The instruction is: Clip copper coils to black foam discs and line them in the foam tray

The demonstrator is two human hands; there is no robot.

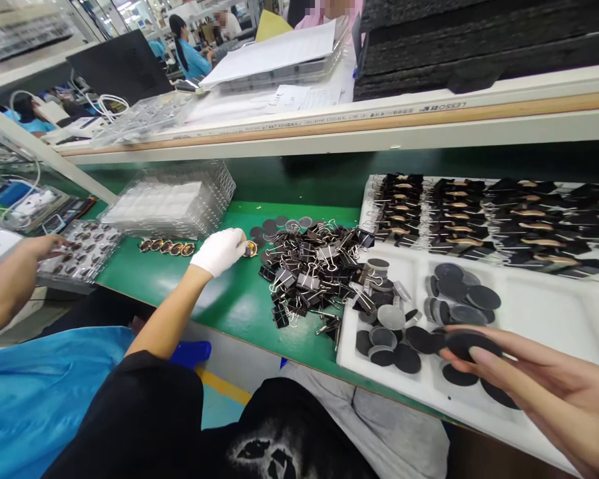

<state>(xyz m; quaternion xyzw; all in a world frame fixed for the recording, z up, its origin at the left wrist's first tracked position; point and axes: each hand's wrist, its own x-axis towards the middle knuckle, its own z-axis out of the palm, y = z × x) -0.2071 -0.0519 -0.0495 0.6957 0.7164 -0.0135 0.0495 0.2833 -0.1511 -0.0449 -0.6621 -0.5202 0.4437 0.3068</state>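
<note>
A factory assembly line: long green bench, clip pile, part trays, workers in blue far left.

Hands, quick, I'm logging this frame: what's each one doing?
Left hand: gloved, closed on a small round part.
Right hand: bare, pinching a black disc.

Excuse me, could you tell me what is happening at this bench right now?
A person works at a green bench. Their gloved left hand sets a small round part down beside a row of similar parts. Their bare right hand pinches a dark disc over a white tray of discs. A pile of black binder clips lies between them. A co-worker's hand reaches a parts tray.
</note>
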